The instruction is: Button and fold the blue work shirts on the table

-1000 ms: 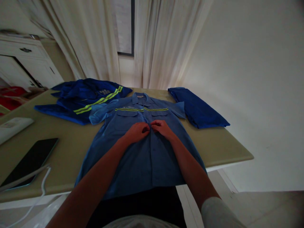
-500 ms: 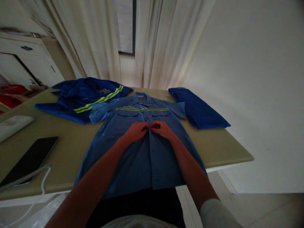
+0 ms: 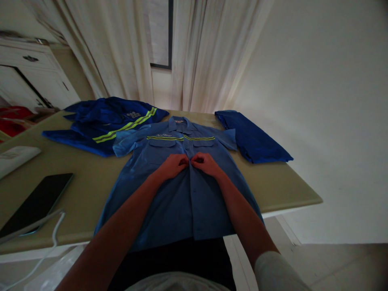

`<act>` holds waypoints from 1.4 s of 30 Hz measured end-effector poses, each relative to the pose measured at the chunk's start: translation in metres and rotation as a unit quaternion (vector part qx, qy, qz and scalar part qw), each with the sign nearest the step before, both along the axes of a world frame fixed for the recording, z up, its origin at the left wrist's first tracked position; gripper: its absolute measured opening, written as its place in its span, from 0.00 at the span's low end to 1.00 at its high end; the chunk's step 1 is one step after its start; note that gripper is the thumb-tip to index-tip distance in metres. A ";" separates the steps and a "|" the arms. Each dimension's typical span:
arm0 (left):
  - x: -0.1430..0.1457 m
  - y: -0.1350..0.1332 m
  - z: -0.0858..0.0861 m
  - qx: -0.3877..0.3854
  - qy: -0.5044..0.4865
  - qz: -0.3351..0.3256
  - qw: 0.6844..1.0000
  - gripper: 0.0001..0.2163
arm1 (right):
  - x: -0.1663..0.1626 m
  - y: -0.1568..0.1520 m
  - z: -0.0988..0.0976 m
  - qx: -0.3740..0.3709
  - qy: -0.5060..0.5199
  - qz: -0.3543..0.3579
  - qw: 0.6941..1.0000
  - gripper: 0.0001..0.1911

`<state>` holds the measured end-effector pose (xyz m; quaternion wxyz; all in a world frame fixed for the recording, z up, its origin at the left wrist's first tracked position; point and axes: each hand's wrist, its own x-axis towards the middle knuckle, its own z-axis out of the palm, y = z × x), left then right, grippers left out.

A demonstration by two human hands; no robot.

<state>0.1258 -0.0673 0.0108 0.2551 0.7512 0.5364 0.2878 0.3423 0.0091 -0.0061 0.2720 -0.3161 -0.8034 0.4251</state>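
A blue short-sleeved work shirt (image 3: 169, 206) lies front up on the table, collar away from me, its hem hanging at the near edge. Yellow-edged stripes cross its chest above two flap pockets. My left hand (image 3: 176, 165) pinches the front placket from the left, just below pocket level. Opposite it, my right hand (image 3: 203, 163) pinches the same placket from the right, fingertips nearly meeting the left ones. Any button between the fingers is hidden. Lower down, the placket lies overlapped.
A darker blue jacket (image 3: 100, 117) with reflective stripes lies at the back left. Folded blue cloth (image 3: 253, 137) rests at the right. A black phone (image 3: 38, 200), a white cable (image 3: 55, 230) and a white box-like item (image 3: 16, 159) occupy the table's left side.
Both hands stay at the same spot on the placket, with only slight finger movement. The whole view has shifted very slightly.
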 end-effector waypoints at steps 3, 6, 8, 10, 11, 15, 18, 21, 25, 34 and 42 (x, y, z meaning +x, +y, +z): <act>0.001 -0.001 0.000 0.006 0.002 0.002 1.000 0.08 | -0.001 -0.001 0.000 0.016 -0.013 -0.004 1.000 0.07; 0.003 -0.003 0.001 0.017 0.000 0.008 1.000 0.08 | -0.001 -0.002 0.001 0.019 -0.010 0.001 1.000 0.06; 0.004 -0.004 0.003 0.019 -0.003 0.009 1.000 0.09 | 0.000 -0.003 0.002 0.009 -0.004 0.012 1.000 0.07; 0.004 -0.004 0.003 0.021 0.000 0.014 1.000 0.08 | 0.001 -0.004 0.004 0.000 -0.002 0.024 1.000 0.08; 0.003 -0.004 0.003 0.021 0.000 0.017 1.000 0.08 | 0.001 -0.004 0.004 0.002 -0.005 0.026 1.000 0.08; 0.001 -0.003 0.003 0.006 -0.013 0.020 1.000 0.08 | 0.000 -0.007 0.008 0.053 -0.018 0.024 0.998 0.06; 0.002 -0.003 0.004 -0.011 -0.009 0.029 0.999 0.08 | -0.001 -0.010 0.011 0.085 -0.030 0.030 0.996 0.04; 0.003 -0.002 0.005 -0.016 0.007 0.050 0.999 0.11 | -0.002 -0.012 0.013 0.098 -0.030 0.035 0.994 0.04; 0.001 0.001 0.000 -0.026 0.005 0.054 0.998 0.12 | -0.002 -0.011 0.013 0.098 -0.032 0.037 0.994 0.03; -0.002 0.007 -0.012 -0.083 -0.047 0.046 0.994 0.10 | -0.002 -0.014 0.012 0.100 -0.031 0.060 0.993 0.05; 0.002 0.005 -0.007 -0.067 -0.020 0.050 0.996 0.09 | -0.002 -0.011 0.008 0.111 -0.069 0.043 0.991 0.03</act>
